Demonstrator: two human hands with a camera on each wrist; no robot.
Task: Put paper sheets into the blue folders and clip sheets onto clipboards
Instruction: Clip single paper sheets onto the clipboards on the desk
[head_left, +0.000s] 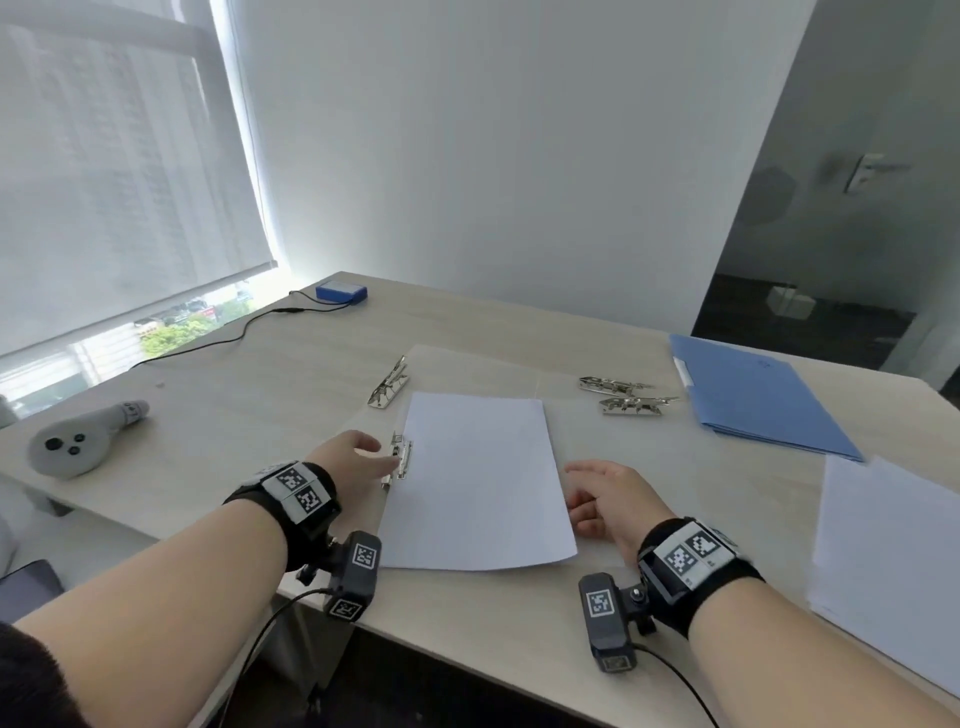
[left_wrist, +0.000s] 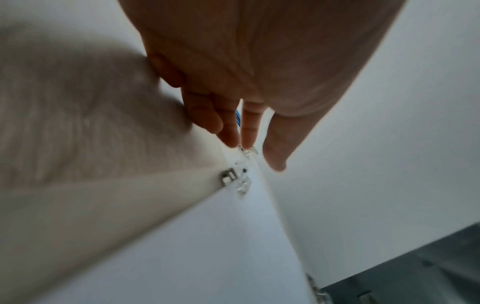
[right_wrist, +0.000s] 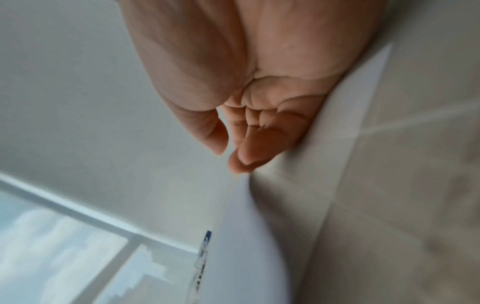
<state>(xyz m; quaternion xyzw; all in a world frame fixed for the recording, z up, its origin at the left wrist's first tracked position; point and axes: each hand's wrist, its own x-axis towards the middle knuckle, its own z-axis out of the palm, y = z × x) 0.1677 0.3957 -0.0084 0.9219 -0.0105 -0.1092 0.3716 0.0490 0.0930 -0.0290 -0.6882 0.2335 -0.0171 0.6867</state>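
Observation:
A white sheet (head_left: 478, 478) lies in the middle of the table on a pale clipboard, its left edge under the metal clip (head_left: 400, 460). My left hand (head_left: 363, 449) reaches at that clip with straight fingers (left_wrist: 228, 131); the clip (left_wrist: 237, 182) shows just past them, and nothing is held. My right hand (head_left: 597, 493) rests on the table beside the sheet's right edge, fingers (right_wrist: 249, 156) loosely curled and empty. Blue folders (head_left: 753, 395) lie closed at the far right. A stack of white sheets (head_left: 893, 561) sits at the near right.
Three other clipboard clips (head_left: 389, 384) (head_left: 613, 384) (head_left: 634, 404) lie behind the sheet on pale boards. A grey controller (head_left: 72, 441) sits at the far left. A blue box (head_left: 341, 291) with a black cable (head_left: 218, 340) stands at the back. The table's front edge (head_left: 467, 660) runs below my wrists.

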